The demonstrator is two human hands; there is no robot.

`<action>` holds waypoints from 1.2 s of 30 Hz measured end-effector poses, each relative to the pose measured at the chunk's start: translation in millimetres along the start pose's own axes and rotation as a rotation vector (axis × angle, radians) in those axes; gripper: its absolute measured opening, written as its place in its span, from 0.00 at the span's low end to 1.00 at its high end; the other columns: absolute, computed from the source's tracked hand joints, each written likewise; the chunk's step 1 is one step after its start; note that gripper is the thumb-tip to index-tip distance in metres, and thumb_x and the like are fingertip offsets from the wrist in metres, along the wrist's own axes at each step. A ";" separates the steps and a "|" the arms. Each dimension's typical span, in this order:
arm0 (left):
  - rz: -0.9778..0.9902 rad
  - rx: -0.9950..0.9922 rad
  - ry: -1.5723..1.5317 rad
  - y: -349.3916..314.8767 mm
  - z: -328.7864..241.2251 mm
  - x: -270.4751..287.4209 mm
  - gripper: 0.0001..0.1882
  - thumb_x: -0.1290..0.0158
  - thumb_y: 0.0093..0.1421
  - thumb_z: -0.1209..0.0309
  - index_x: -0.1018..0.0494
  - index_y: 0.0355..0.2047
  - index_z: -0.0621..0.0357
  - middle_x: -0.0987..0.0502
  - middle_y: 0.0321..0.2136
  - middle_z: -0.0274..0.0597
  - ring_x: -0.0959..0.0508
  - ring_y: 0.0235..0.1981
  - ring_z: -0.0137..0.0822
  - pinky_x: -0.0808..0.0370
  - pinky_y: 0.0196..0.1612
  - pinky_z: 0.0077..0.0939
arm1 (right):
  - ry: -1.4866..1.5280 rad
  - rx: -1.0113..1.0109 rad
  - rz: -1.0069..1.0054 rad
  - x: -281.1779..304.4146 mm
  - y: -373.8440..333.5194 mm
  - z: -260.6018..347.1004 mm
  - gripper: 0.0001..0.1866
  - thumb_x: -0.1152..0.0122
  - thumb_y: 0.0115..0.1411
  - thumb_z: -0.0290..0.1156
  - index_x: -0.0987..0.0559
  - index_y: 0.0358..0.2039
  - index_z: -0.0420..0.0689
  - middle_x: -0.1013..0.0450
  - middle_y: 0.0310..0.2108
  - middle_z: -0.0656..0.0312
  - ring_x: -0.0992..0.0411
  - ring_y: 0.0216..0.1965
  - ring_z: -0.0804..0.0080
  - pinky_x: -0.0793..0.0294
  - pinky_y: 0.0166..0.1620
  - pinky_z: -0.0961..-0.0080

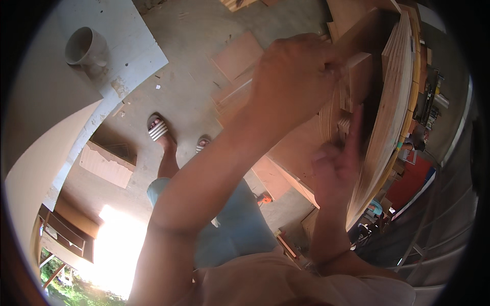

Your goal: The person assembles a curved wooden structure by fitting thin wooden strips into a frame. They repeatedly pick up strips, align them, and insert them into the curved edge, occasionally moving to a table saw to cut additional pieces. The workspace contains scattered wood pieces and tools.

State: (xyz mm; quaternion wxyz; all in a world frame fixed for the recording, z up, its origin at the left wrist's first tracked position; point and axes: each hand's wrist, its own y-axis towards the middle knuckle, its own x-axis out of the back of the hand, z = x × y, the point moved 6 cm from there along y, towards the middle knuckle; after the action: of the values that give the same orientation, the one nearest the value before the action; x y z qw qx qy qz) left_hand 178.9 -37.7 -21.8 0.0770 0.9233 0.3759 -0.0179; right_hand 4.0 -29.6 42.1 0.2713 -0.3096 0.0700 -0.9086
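Observation:
At upper centre my left hand is closed, its fingertips pressed together at the lower end of a flat, dark brown piece blurred by motion. Whether the fingers actually grip that piece is hidden. Below and to the right is my right hand, its index finger stretched upward and the other fingers loosely bent; nothing shows in it. It is nearest to a stack of thin wooden sheets standing on edge along the right. Between the hands and that stack, a small pale wooden piece shows.
At the left, a white mug stands on a pale, worn tabletop. Plywood offcuts lie on the concrete floor, with another panel under the table. A small orange object lies near my legs. Another person is at far right.

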 end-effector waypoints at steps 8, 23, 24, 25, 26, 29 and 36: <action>0.079 -0.372 0.138 -11.4 -5.6 19.1 0.16 0.45 0.60 0.70 0.24 0.43 0.71 0.19 0.42 0.62 0.16 0.41 0.52 0.18 0.44 0.38 | -0.032 0.027 0.015 -2.4 -1.3 5.7 0.50 0.54 0.56 0.15 0.61 0.77 0.45 0.38 0.19 0.73 0.42 0.21 0.89 0.43 0.27 0.89; -0.249 -0.147 0.127 -6.8 3.1 -0.2 0.13 0.45 0.60 0.69 0.22 0.29 0.70 0.20 0.28 0.64 0.17 0.34 0.57 0.18 0.37 0.45 | 0.027 0.028 0.057 1.1 -0.4 4.0 0.52 0.50 0.56 0.16 0.61 0.78 0.48 0.36 0.22 0.72 0.42 0.22 0.88 0.41 0.28 0.89; -0.256 -0.166 0.130 -4.5 1.2 -0.6 0.12 0.45 0.60 0.69 0.21 0.29 0.69 0.20 0.28 0.64 0.17 0.35 0.56 0.18 0.38 0.44 | 0.029 0.019 0.053 1.6 -1.2 4.3 0.52 0.50 0.56 0.16 0.62 0.78 0.49 0.36 0.22 0.72 0.42 0.22 0.88 0.41 0.28 0.90; -0.206 -0.129 0.098 -2.4 3.4 -3.4 0.11 0.45 0.60 0.70 0.20 0.30 0.68 0.19 0.29 0.64 0.16 0.36 0.54 0.18 0.39 0.43 | 0.031 0.010 0.050 1.8 -2.1 4.9 0.52 0.50 0.56 0.16 0.62 0.78 0.50 0.36 0.22 0.72 0.42 0.23 0.89 0.42 0.28 0.90; -0.163 -0.090 0.074 -0.9 2.8 -2.7 0.11 0.45 0.61 0.70 0.20 0.30 0.68 0.19 0.29 0.64 0.16 0.36 0.53 0.18 0.40 0.42 | 0.045 0.005 0.060 2.3 -1.6 4.4 0.53 0.50 0.56 0.15 0.63 0.78 0.50 0.36 0.22 0.72 0.42 0.23 0.89 0.42 0.28 0.90; -0.017 0.061 -0.032 -1.5 -1.1 7.5 0.10 0.43 0.59 0.69 0.17 0.32 0.62 0.17 0.30 0.58 0.16 0.37 0.49 0.19 0.41 0.39 | 0.083 -0.001 0.078 2.3 -1.2 2.2 0.53 0.51 0.57 0.14 0.64 0.78 0.51 0.35 0.23 0.72 0.42 0.24 0.89 0.43 0.29 0.92; -0.148 -0.054 -0.015 -1.6 8.3 -3.4 0.07 0.39 0.53 0.66 0.15 0.29 0.53 0.17 0.28 0.52 0.17 0.32 0.53 0.19 0.39 0.45 | 0.099 0.029 0.131 0.3 -1.3 3.1 0.53 0.53 0.57 0.12 0.65 0.78 0.51 0.31 0.27 0.70 0.40 0.25 0.89 0.42 0.30 0.92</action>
State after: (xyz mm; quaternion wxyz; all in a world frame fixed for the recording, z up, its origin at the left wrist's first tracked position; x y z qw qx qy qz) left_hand 175.5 -40.3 -29.9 0.1029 0.8904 0.4430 -0.0202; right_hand 5.1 -28.5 45.2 0.3309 -0.2553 0.0905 -0.9039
